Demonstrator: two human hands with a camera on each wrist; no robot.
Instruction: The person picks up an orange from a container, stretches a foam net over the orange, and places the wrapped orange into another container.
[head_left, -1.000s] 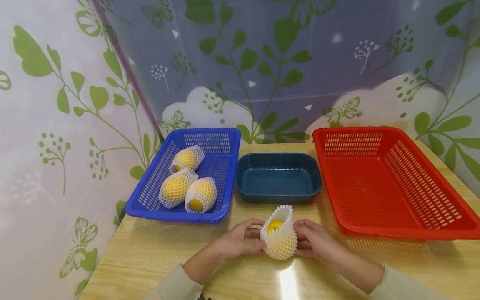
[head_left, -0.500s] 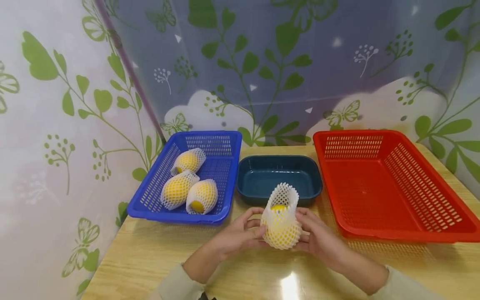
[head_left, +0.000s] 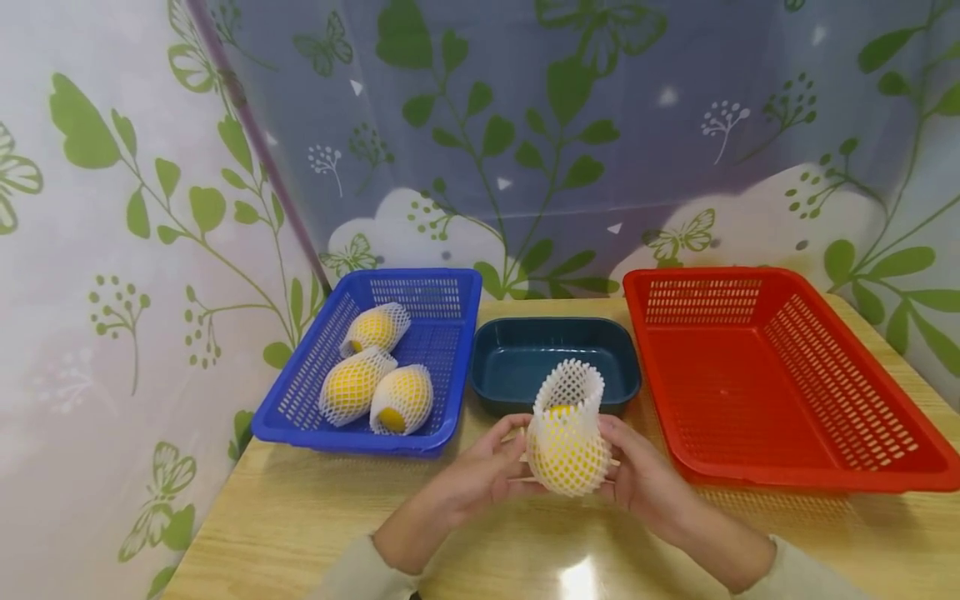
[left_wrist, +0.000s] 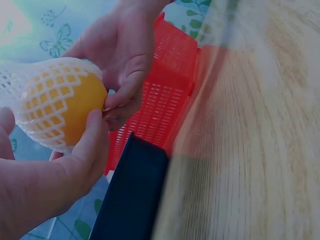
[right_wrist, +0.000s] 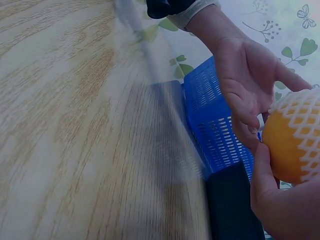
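Both hands hold one yellow-orange fruit (head_left: 567, 458) in a white foam net, above the near side of the table. My left hand (head_left: 487, 467) grips its left side, my right hand (head_left: 637, 467) its right. The net's open top stands up above the fruit. In the left wrist view, the bare end of the fruit (left_wrist: 87, 107) shows outside the net, with left fingers and right fingers close together on it. From the right wrist, the fruit (right_wrist: 282, 145) shows the same bare underside, and the left palm (right_wrist: 245, 75) is turned up beside it.
A blue basket (head_left: 461, 392) on the left holds 3 yellow fruits in foam nets. Behind the hands stands a dark teal dish (head_left: 555, 346), partly hidden by the held net. The red basket (head_left: 742, 375) is on the right. A patterned cloth (head_left: 480, 167) hangs behind the wooden table (head_left: 300, 533).
Both hands have raised the fruit a little from the table and shifted it slightly right. Its net opening now stands wider and more upright. The fruits in the blue basket stay put.
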